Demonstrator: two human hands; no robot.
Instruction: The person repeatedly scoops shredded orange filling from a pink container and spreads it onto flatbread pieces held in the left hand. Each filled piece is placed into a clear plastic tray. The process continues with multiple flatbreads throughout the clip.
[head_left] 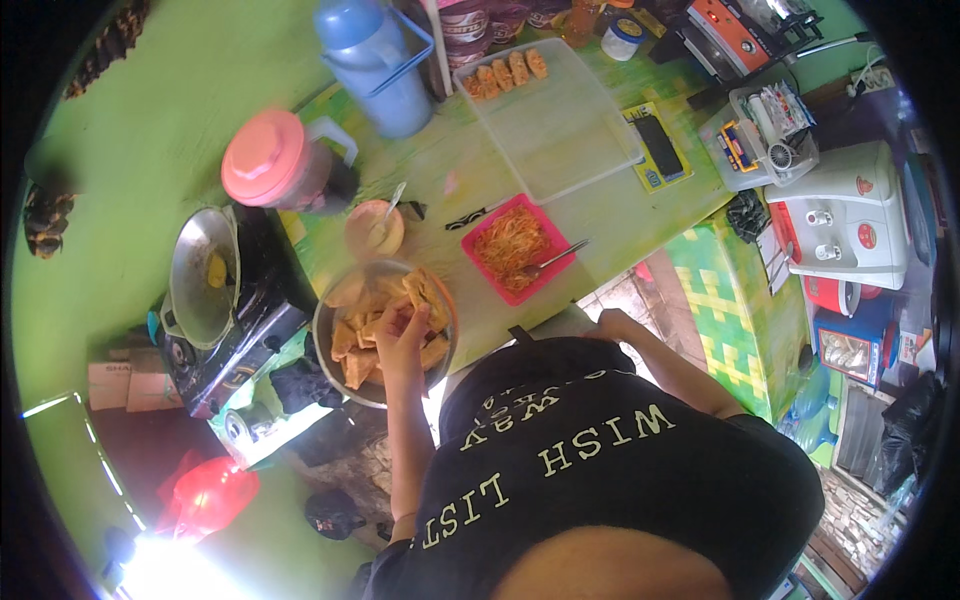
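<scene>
My left hand (402,332) reaches into a round metal bowl (322,345) heaped with golden-brown fried tofu pieces (356,368). Its fingers close on one fried tofu piece (428,298) at the bowl's right side. My right hand (612,325) is by the table's near edge, its fingers mostly hidden. Between the hands sits a pink square bowl (517,294) of shredded vegetable filling (508,243), with a spoon (562,257) leaning in it. A small pink bowl (362,238) with pale paste and a spoon stands behind the metal bowl. Several filled tofu pieces (505,74) line the far end of a clear plastic tray (548,130).
A knife (466,218) lies beside the pink square bowl. Farther back are a pink-lidded pitcher (265,160), a blue flask (375,75) and a dark phone (656,145). At left, a wok (203,275) rests on a stove (250,350). A white water dispenser (850,215) stands at right.
</scene>
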